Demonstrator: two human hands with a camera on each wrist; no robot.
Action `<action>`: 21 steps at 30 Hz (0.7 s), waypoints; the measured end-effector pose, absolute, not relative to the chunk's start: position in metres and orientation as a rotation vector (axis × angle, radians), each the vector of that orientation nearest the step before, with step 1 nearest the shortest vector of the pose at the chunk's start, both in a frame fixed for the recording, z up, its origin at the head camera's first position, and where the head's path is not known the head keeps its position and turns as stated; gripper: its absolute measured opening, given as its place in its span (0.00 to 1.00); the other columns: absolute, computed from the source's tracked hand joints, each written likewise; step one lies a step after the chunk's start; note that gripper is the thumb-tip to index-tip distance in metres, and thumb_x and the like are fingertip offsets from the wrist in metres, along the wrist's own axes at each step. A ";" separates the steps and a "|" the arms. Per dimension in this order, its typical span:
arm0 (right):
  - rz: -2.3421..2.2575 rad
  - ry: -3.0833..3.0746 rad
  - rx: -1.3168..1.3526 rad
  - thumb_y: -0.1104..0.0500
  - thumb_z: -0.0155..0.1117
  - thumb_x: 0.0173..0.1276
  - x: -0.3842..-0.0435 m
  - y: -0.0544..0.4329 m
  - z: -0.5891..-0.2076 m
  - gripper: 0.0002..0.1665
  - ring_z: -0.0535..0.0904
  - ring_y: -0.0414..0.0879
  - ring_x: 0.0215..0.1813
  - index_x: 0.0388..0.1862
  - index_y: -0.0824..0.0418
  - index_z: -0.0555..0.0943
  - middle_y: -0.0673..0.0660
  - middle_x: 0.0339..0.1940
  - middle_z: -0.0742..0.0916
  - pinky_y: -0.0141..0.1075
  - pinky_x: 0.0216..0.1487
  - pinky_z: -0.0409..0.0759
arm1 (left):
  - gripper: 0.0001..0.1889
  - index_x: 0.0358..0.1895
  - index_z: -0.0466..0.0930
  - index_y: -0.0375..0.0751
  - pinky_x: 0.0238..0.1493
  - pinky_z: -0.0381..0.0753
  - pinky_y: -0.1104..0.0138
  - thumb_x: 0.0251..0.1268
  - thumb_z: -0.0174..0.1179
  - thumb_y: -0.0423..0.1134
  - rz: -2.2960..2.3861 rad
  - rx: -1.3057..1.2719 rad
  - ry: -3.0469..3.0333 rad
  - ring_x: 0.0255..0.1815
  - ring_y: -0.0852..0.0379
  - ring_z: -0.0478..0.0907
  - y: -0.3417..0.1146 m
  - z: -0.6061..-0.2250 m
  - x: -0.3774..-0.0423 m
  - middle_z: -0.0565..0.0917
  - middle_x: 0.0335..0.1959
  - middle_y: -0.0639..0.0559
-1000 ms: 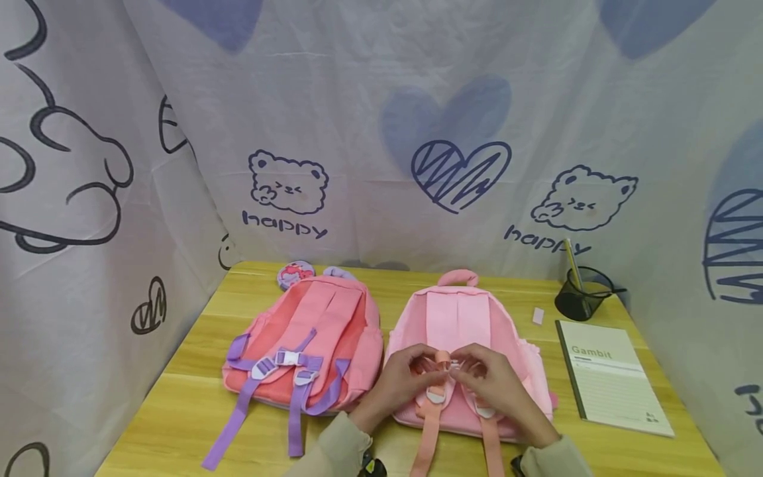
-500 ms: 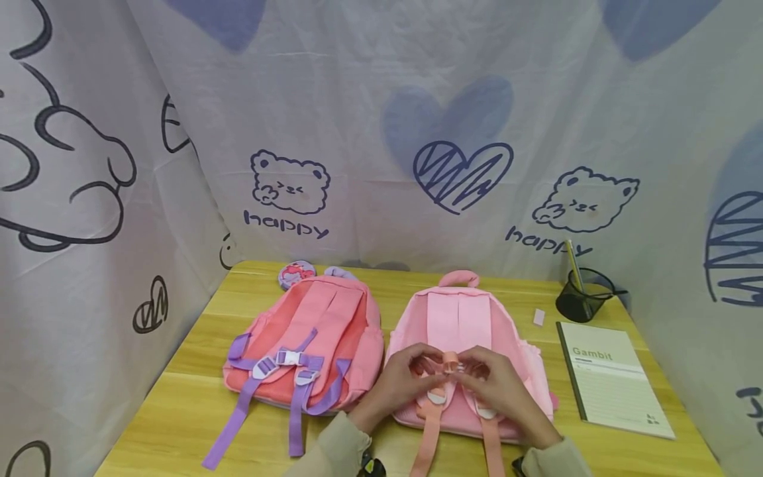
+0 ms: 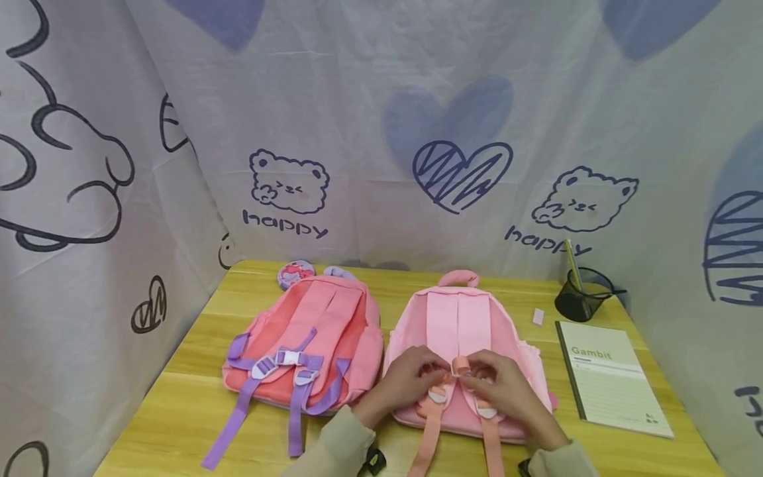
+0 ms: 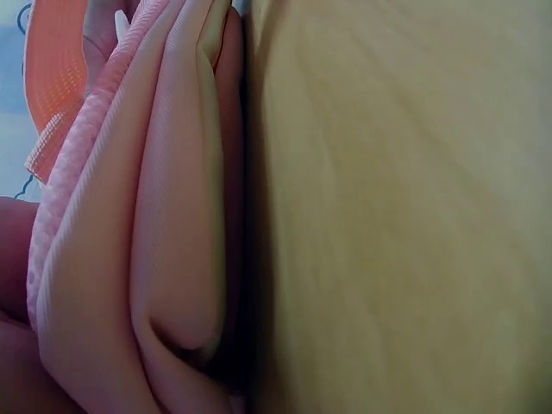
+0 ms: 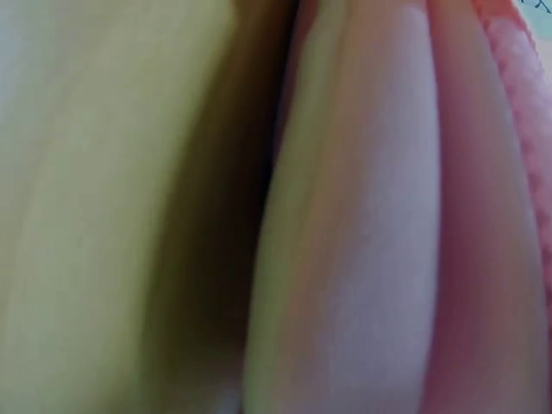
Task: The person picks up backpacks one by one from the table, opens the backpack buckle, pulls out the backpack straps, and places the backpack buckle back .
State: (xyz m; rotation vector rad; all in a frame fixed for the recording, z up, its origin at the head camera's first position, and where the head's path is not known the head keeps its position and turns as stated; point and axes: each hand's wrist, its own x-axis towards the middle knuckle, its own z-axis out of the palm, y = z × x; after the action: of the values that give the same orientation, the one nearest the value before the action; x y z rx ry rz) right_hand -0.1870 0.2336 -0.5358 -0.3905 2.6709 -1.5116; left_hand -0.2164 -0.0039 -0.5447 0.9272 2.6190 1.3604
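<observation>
A light pink backpack (image 3: 411,324) lies with its shoulder straps up, low in the middle of the head view. Over its lower part, my left hand (image 3: 411,379) and right hand (image 3: 503,384) meet at the orange chest strap (image 3: 461,366) and its pale buckle (image 3: 455,373). The right hand pinches the strap close to its folded loop. Curled left fingers and thumb hold the buckle's left side, which they partly cover. Both wrist views show mostly the backpack's side, pink fabric (image 4: 177,198) and pink fabric (image 5: 371,216), very close, so the fingertips' work is hidden there.
On the left lies a coral backpack (image 3: 322,298) with purple straps and a fastened white buckle. At right are a notebook (image 3: 620,391), a small eraser-like block (image 3: 538,316) and a black mesh pen cup (image 3: 575,305). A printed curtain (image 3: 369,199) stands behind the table (image 3: 161,424).
The orange strap loop and the buckle have shifted a little to the right with the right hand. The buckle shows more between the fingertips. Both backpacks stay in place.
</observation>
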 end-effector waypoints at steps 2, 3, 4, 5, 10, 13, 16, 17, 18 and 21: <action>-1.499 2.661 -0.393 0.56 0.77 0.65 -0.188 0.235 -0.537 0.16 0.82 0.35 0.37 0.49 0.60 0.86 0.52 0.36 0.88 0.31 0.40 0.82 | 0.06 0.45 0.90 0.49 0.43 0.72 0.76 0.69 0.67 0.38 1.346 0.921 2.623 0.38 0.69 0.73 -0.004 -0.544 -0.216 0.85 0.38 0.58; -1.496 2.656 -0.398 0.56 0.77 0.65 -0.188 0.236 -0.538 0.16 0.82 0.35 0.37 0.48 0.60 0.86 0.52 0.36 0.88 0.30 0.40 0.82 | 0.06 0.45 0.90 0.49 0.43 0.73 0.76 0.69 0.67 0.38 1.347 0.912 2.621 0.38 0.68 0.74 -0.004 -0.544 -0.216 0.85 0.38 0.58; -1.488 2.656 -0.402 0.56 0.77 0.65 -0.188 0.236 -0.539 0.15 0.83 0.35 0.37 0.48 0.59 0.86 0.52 0.36 0.88 0.30 0.39 0.82 | 0.05 0.44 0.90 0.49 0.43 0.73 0.76 0.69 0.67 0.38 1.351 0.907 2.618 0.38 0.68 0.74 -0.004 -0.543 -0.216 0.85 0.37 0.58; -1.484 2.652 -0.406 0.56 0.77 0.65 -0.189 0.237 -0.539 0.15 0.82 0.35 0.37 0.48 0.60 0.86 0.52 0.36 0.89 0.30 0.39 0.82 | 0.05 0.43 0.90 0.49 0.43 0.73 0.75 0.69 0.67 0.38 1.358 0.901 2.614 0.38 0.68 0.74 -0.004 -0.543 -0.216 0.85 0.37 0.59; -1.484 2.630 -0.411 0.57 0.77 0.65 -0.189 0.238 -0.539 0.15 0.83 0.35 0.36 0.48 0.60 0.86 0.53 0.37 0.89 0.30 0.38 0.82 | 0.02 0.40 0.89 0.50 0.42 0.73 0.75 0.69 0.67 0.40 1.384 0.877 2.599 0.36 0.68 0.74 -0.004 -0.544 -0.217 0.83 0.33 0.60; -1.487 2.621 -0.410 0.57 0.77 0.65 -0.189 0.237 -0.538 0.15 0.83 0.35 0.37 0.48 0.59 0.86 0.53 0.37 0.89 0.30 0.39 0.82 | 0.02 0.39 0.89 0.50 0.41 0.73 0.75 0.69 0.67 0.41 1.372 0.862 2.612 0.35 0.68 0.73 -0.002 -0.546 -0.218 0.82 0.32 0.61; -1.479 2.616 -0.410 0.55 0.78 0.65 -0.189 0.238 -0.538 0.15 0.82 0.35 0.38 0.47 0.58 0.86 0.53 0.39 0.88 0.30 0.41 0.82 | 0.02 0.38 0.88 0.51 0.40 0.72 0.75 0.70 0.67 0.41 1.343 0.855 2.636 0.35 0.68 0.73 -0.001 -0.546 -0.218 0.81 0.31 0.62; -1.473 2.617 -0.410 0.55 0.77 0.65 -0.189 0.238 -0.538 0.15 0.82 0.35 0.39 0.47 0.58 0.86 0.53 0.39 0.88 0.30 0.41 0.81 | 0.02 0.37 0.87 0.52 0.40 0.72 0.75 0.70 0.67 0.41 1.332 0.854 2.642 0.35 0.68 0.73 0.000 -0.546 -0.218 0.80 0.31 0.62; -1.466 2.619 -0.412 0.55 0.77 0.65 -0.189 0.238 -0.538 0.15 0.82 0.35 0.39 0.47 0.58 0.86 0.53 0.40 0.88 0.30 0.42 0.81 | 0.02 0.37 0.87 0.52 0.40 0.72 0.75 0.70 0.67 0.41 1.325 0.853 2.647 0.35 0.68 0.73 0.000 -0.545 -0.218 0.80 0.31 0.62; -1.439 2.627 -0.423 0.54 0.77 0.65 -0.190 0.239 -0.539 0.15 0.81 0.36 0.41 0.48 0.57 0.86 0.52 0.42 0.89 0.30 0.43 0.81 | 0.02 0.37 0.85 0.53 0.39 0.70 0.76 0.71 0.66 0.41 1.282 0.851 2.664 0.35 0.68 0.71 0.001 -0.544 -0.216 0.79 0.31 0.62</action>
State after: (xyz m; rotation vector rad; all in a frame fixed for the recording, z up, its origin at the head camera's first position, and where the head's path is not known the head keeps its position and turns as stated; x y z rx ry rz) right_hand -0.1895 0.2391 -0.5391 -0.4228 2.6269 -1.4390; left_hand -0.2161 0.0014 -0.5440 0.8512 2.6640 1.2821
